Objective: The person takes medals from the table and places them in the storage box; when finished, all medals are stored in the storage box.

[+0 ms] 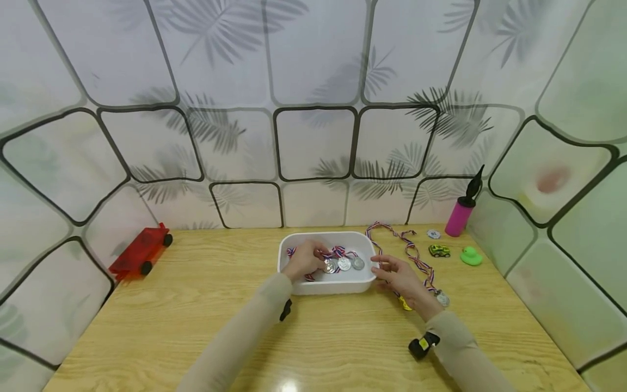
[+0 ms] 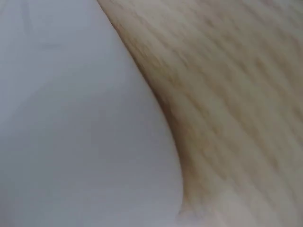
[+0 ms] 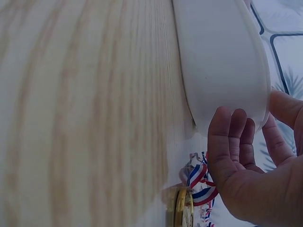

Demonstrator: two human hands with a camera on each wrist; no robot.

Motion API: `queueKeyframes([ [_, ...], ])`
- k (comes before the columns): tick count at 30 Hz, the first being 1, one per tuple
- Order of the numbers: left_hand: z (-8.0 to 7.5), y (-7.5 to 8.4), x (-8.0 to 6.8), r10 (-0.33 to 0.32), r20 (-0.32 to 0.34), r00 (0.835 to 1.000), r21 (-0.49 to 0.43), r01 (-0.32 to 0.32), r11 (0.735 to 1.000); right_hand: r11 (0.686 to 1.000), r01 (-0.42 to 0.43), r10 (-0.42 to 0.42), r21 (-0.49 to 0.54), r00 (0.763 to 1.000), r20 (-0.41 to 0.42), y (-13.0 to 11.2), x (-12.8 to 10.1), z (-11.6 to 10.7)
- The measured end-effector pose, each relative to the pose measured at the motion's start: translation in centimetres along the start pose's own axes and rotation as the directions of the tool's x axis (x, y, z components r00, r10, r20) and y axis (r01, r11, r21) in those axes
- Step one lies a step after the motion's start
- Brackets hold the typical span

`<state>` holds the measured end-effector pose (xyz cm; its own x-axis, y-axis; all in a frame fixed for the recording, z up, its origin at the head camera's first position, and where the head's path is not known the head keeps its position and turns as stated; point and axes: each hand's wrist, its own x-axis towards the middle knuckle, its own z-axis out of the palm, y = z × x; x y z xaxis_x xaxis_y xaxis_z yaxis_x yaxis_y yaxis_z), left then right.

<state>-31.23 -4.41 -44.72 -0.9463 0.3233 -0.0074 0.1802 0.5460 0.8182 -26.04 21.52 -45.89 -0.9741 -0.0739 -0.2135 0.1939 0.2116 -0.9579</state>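
A white plastic bin stands mid-table with several silver medals on red, white and blue ribbons in it. My left hand reaches inside and pinches a silver medal on the left of the group; its fingertips are partly hidden. In the left wrist view only a blurred bin wall and wood show. At the bin's right end my right hand holds the rim, thumb at the edge and lower fingers bent beside the outer wall. Near that hand lies a gold medal.
Ribbons trail across the table right of the bin to a silver medal. Farther right are a round badge, a toy car, a green duck and a pink pump. A red toy vehicle sits far left.
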Motion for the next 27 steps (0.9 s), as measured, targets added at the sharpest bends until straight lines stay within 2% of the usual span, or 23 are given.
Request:
queueKeyframes([
  [9,0.4,-0.1,0.4,-0.021,0.013,1.0,-0.02,0.022,1.0,1.0,-0.004,0.004,0.007,1.0,0.005,0.1,0.0,0.0],
  [15,0.4,-0.1,0.8,-0.048,0.015,0.999,-0.083,0.049,0.995,1.0,0.001,-0.001,0.008,1.0,0.011,0.2,0.0,0.0],
  [21,-0.9,0.3,0.6,-0.032,-0.004,0.999,-0.173,0.031,0.984,1.0,0.001,-0.001,0.004,1.0,0.005,0.1,0.0,0.0],
  [27,-2.6,0.2,-0.3,0.004,-0.015,1.0,-0.244,-0.007,0.97,1.0,0.004,-0.004,-0.003,1.0,0.011,0.1,0.0,-0.1],
])
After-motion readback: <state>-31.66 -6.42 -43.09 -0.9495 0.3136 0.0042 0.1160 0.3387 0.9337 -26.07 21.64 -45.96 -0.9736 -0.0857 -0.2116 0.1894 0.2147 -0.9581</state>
